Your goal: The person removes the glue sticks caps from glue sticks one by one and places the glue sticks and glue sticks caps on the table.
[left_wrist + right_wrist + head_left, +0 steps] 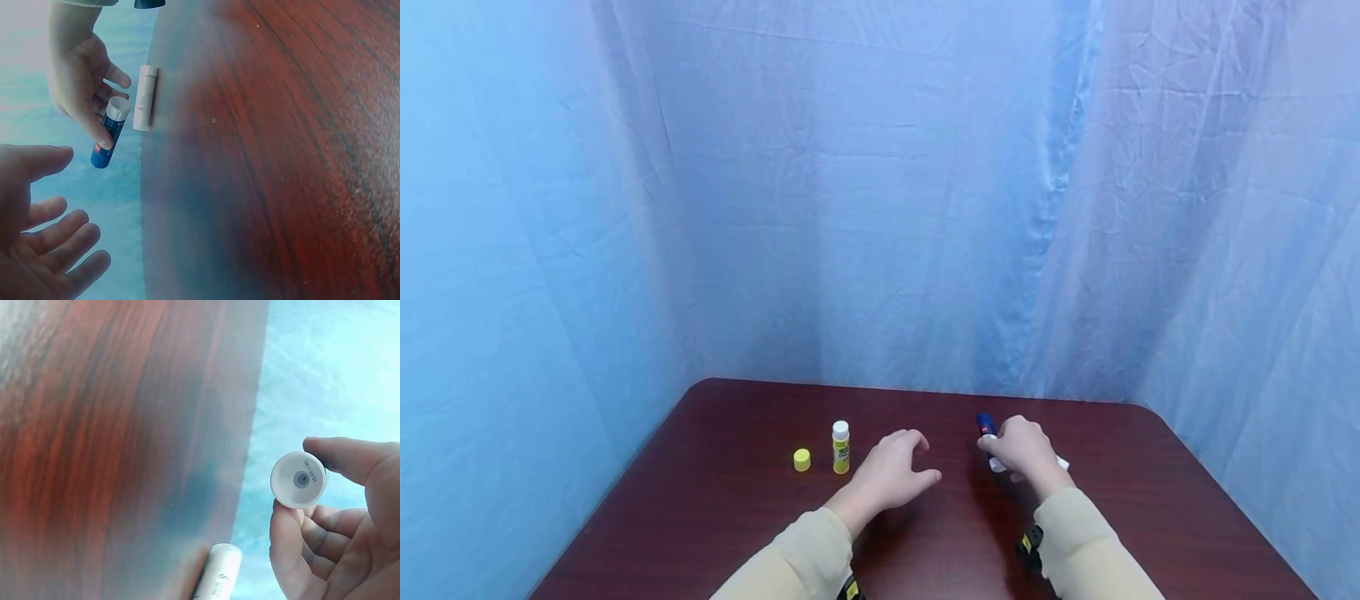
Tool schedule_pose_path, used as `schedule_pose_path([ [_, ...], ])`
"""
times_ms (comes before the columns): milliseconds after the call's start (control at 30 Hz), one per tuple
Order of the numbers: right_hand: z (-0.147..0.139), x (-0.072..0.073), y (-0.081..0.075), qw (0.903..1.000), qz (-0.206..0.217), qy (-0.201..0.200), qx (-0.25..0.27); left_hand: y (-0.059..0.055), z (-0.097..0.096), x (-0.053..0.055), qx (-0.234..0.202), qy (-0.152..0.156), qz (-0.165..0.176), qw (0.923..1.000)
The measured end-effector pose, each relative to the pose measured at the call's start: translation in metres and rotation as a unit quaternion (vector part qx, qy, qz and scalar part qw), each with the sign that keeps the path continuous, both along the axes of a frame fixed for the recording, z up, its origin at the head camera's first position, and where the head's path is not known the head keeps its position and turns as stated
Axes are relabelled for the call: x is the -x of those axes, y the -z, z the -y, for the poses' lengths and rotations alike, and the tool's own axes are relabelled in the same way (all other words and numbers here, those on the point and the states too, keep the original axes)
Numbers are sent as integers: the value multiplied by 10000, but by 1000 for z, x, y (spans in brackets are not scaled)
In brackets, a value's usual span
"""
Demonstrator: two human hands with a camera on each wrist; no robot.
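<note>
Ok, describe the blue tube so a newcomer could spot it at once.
Start from the table in the head view and go to the right hand. It pinches the blue tube. Its dark blue body sets it apart from the white tube nearby and the yellow tube farther left.

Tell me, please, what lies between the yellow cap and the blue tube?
Between them, the head view shows the upright yellow tube and the left hand.

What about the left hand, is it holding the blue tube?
No, the right hand pinches the blue tube, while the left hand holds nothing.
</note>
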State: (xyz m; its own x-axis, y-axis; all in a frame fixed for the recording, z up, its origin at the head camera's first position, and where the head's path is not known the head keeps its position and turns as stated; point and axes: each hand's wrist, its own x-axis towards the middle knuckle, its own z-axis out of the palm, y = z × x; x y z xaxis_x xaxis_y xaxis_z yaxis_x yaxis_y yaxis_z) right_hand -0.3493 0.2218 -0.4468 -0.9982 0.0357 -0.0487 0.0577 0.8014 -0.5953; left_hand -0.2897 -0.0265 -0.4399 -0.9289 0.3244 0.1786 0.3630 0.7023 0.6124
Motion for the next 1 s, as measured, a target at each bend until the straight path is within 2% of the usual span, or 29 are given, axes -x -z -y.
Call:
schedule_pose_path([
  [400, 9, -14, -17, 9990, -335, -298, 16, -12, 5, -9, -21, 152, -292, 9995],
  [633, 12, -23, -20, 9955, -732, -599, -53, -17, 10, -16, 40, 283, -598, 9978],
  [1000, 20, -38, -25, 9914, -921, -912, 172, -19, 20, -22, -67, 371, -839, 9958],
])
